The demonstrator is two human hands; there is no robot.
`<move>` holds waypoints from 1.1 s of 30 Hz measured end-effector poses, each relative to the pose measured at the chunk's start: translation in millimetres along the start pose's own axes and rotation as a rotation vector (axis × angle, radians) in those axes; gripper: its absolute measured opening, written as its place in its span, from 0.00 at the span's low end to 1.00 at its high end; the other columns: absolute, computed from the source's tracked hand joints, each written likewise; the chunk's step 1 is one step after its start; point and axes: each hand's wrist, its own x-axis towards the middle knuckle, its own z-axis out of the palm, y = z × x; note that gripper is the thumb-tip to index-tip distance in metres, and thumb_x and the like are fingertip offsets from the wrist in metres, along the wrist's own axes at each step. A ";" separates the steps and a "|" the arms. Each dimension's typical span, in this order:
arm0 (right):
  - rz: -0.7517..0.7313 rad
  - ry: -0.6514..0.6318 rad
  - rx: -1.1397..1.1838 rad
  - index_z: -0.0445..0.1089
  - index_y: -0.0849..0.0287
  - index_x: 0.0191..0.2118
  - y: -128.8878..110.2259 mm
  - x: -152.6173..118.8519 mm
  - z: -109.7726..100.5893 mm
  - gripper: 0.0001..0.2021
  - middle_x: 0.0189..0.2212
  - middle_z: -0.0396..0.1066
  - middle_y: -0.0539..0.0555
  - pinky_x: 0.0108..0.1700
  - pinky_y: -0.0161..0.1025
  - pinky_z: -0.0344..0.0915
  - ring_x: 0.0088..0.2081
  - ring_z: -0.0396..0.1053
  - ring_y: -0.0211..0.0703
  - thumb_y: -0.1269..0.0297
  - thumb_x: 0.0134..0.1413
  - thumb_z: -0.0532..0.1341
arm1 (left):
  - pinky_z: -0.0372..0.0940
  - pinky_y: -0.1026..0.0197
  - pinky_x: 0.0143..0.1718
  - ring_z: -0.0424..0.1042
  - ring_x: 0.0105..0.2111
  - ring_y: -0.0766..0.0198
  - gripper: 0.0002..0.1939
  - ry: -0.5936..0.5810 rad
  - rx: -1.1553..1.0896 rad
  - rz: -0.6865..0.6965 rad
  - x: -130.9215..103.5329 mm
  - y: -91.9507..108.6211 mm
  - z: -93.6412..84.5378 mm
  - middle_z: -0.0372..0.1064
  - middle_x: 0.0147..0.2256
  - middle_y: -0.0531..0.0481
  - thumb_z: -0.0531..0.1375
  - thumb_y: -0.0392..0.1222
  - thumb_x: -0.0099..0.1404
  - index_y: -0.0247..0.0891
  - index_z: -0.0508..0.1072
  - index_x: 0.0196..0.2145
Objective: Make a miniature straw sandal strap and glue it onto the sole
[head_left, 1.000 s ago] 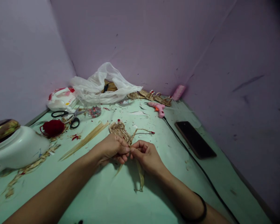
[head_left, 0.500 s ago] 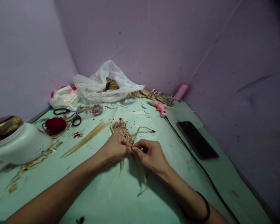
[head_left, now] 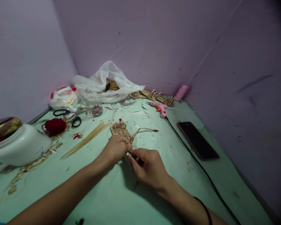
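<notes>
A small woven straw piece [head_left: 120, 128] with a sole-like shape lies on the green table, a red bead at its far end. From its near right side a thin braided cord [head_left: 145, 129] runs to the right and ends in a red tip. My left hand [head_left: 118, 147] is closed over the near end of the woven piece and hides it. Close against it, my right hand [head_left: 147, 165] has thumb and forefinger bent toward the same end. What lies between those fingertips is too small and hidden to make out.
Leftward are dried straw strips [head_left: 86, 140], red yarn [head_left: 55, 126], black-handled scissors [head_left: 71, 114], a bead cup [head_left: 96, 110] and a white pot [head_left: 25, 145]. A pink glue gun [head_left: 160, 108], its black cord [head_left: 201, 167] and a phone [head_left: 198, 140] lie to the right.
My right hand has shifted slightly left and down, its fingertips now at the left hand's near side. The loose straw ends below the hands no longer show. The braided cord lies straighter.
</notes>
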 end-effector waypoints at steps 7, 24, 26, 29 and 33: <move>-0.262 0.166 -0.052 0.69 0.60 0.41 -3.8 6.8 -31.9 0.13 0.35 0.72 0.59 0.43 0.45 0.61 0.38 0.68 0.45 0.75 0.49 0.54 | 0.47 0.66 0.21 0.53 0.18 0.69 0.09 -0.265 0.537 0.406 -22.9 14.8 -22.3 0.53 0.14 0.56 0.52 0.34 0.48 0.36 0.62 0.13; 0.509 -0.316 0.634 0.67 0.63 0.20 -9.2 8.9 -15.4 0.07 0.16 0.64 0.48 0.21 0.31 0.53 0.18 0.58 0.31 0.65 0.41 0.61 | 0.46 0.67 0.18 0.52 0.18 0.71 0.06 -0.380 0.682 0.404 -18.4 12.3 -33.8 0.52 0.14 0.57 0.56 0.38 0.47 0.35 0.66 0.16; 0.519 -0.298 0.663 0.68 0.63 0.20 -7.6 9.6 -15.2 0.05 0.15 0.64 0.47 0.21 0.30 0.53 0.17 0.58 0.30 0.67 0.39 0.61 | 0.48 0.68 0.19 0.54 0.19 0.71 0.04 -0.376 0.612 0.441 -16.3 12.5 -33.4 0.56 0.15 0.57 0.56 0.36 0.47 0.35 0.68 0.18; 0.569 -0.138 0.747 0.68 0.63 0.20 -2.3 14.4 -17.0 0.05 0.13 0.64 0.46 0.18 0.29 0.52 0.15 0.57 0.29 0.67 0.38 0.63 | 0.54 0.68 0.23 0.60 0.22 0.70 0.05 -0.119 0.406 0.528 -13.3 17.1 -37.5 0.67 0.23 0.53 0.56 0.35 0.50 0.35 0.71 0.25; 0.701 0.175 0.990 0.68 0.63 0.21 7.3 21.5 -19.9 0.08 0.14 0.66 0.47 0.16 0.27 0.50 0.15 0.57 0.28 0.64 0.35 0.66 | 0.56 0.66 0.22 0.61 0.21 0.70 0.05 0.505 0.190 0.695 -14.2 24.0 -50.6 0.68 0.25 0.51 0.57 0.38 0.54 0.34 0.71 0.26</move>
